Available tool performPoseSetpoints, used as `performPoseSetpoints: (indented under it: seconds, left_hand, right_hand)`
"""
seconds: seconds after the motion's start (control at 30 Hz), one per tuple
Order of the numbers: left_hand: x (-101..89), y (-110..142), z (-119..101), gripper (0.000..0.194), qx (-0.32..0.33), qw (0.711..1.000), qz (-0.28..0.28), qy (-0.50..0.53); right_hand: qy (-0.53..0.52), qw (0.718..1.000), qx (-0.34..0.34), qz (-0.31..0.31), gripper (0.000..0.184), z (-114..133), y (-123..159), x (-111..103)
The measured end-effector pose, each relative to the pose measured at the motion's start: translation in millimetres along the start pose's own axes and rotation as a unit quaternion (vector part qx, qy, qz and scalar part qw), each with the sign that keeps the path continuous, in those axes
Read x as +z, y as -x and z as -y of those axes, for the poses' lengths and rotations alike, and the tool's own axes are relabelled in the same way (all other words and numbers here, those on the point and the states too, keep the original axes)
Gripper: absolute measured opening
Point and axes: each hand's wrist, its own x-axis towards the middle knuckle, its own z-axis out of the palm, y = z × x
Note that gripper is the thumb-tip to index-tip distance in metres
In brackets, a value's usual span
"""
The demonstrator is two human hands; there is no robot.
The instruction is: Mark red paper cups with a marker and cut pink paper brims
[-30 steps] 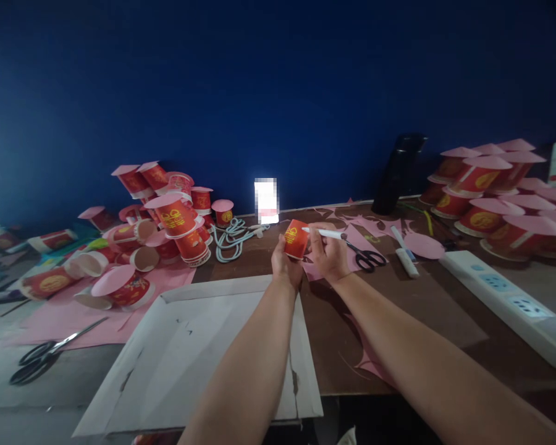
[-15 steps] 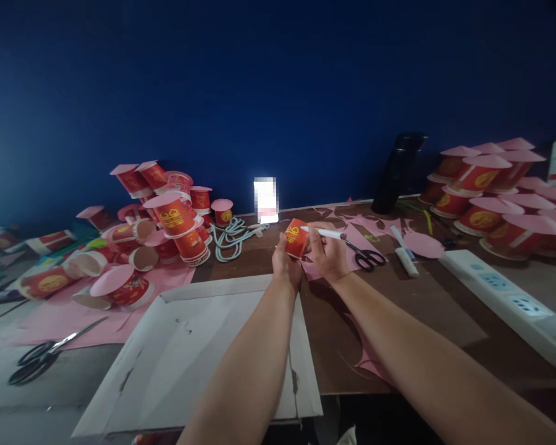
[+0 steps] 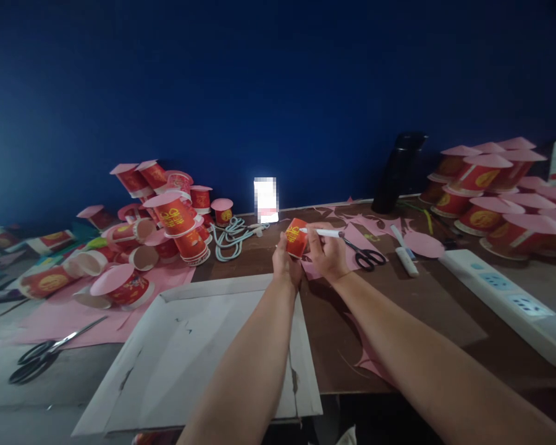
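Before the dark blue wall (image 3: 278, 80) I see a bright screen (image 3: 266, 201), blurred into squares, and beside it a pale, looped cable (image 3: 234, 228). A black bottle (image 3: 393, 179) stands farther right, behind a white power strip (image 3: 505, 303). At left front is a shallow white tray (image 3: 176, 358).

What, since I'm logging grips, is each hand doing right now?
Left hand: closed, holding a red cup.
Right hand: closed, holding a white pen, its tip toward the cup.
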Motion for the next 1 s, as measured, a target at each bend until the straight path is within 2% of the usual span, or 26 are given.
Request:
performPoseSetpoints:
  seconds: [0.6,1.0]
  left_hand:
    - [3.4,2.5,-1.3,0.020,-0.005,1.000,-0.013,0.004]
    - [1.9,2.8,-2.7,0.020,-0.010,1.000,-0.008,0.015]
  right_hand:
    - [0.012,1.000,-0.013,-0.012,0.025,0.6,-2.9,-0.5]
    - [-0.019,0.999,0.032,-0.002,0.023,0.6,-0.3,-0.8]
